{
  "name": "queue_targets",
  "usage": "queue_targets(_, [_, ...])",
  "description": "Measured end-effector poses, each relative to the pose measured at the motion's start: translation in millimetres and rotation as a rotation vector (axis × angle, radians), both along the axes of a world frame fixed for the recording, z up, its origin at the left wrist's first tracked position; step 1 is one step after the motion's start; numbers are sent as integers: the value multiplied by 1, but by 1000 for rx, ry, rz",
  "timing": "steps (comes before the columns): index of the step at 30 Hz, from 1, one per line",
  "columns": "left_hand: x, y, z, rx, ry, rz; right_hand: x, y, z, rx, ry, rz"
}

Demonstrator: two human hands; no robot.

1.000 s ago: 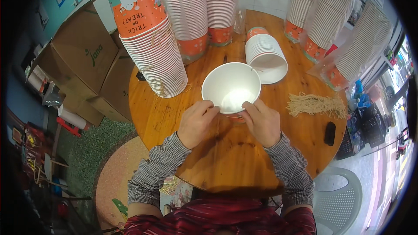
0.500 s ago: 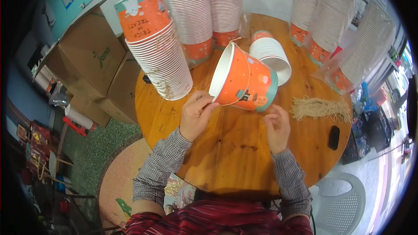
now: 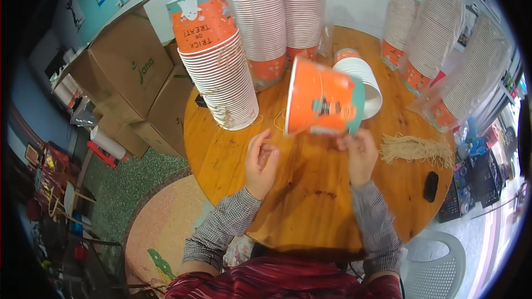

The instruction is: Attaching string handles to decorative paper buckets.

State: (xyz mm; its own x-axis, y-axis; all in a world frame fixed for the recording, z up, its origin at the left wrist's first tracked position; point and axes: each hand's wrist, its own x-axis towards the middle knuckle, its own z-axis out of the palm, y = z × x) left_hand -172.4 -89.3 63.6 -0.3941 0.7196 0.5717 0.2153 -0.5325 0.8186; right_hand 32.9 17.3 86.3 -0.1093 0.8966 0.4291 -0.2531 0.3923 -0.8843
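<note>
An orange paper bucket with a teal base band hangs tilted on its side above the middle of the table, slightly blurred. My right hand grips it by the lower edge of its teal base. My left hand is off the bucket, just below its rim, with thumb and fingers apart and nothing in them. A thin string runs near the bucket's rim; its full course is hard to make out. Behind the bucket lies a short stack of white-rimmed paper buckets. A bundle of beige strings rests right of my right hand.
An upside-down stack of buckets with strings over it stands at the table's left. Tall plastic-wrapped stacks stand behind, and more wrapped stacks at the right. A black object lies near the right edge. Cardboard boxes stand left.
My left hand has let go of the bucket's rim and moved down from it. My right hand has taken hold of the base. The bucket has turned, its opening now facing more away.
</note>
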Motion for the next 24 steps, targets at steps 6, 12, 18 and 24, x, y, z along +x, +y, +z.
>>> queue_targets(6, [-48, -18, -16, -89, -18, 143, -82, 65, 138, 350, 74, 37])
queue_targets(12, [-104, -25, -3, -108, -7, 233, -156, 140, 256, 633, -103, 71])
queue_targets(18, [-153, -31, 16, -118, 129, 364, -214, 126, 315, 866, -244, -24])
queue_targets(24, [-184, -15, 91, 43, 340, 431, -240, 114, 319, 1110, -220, -58])
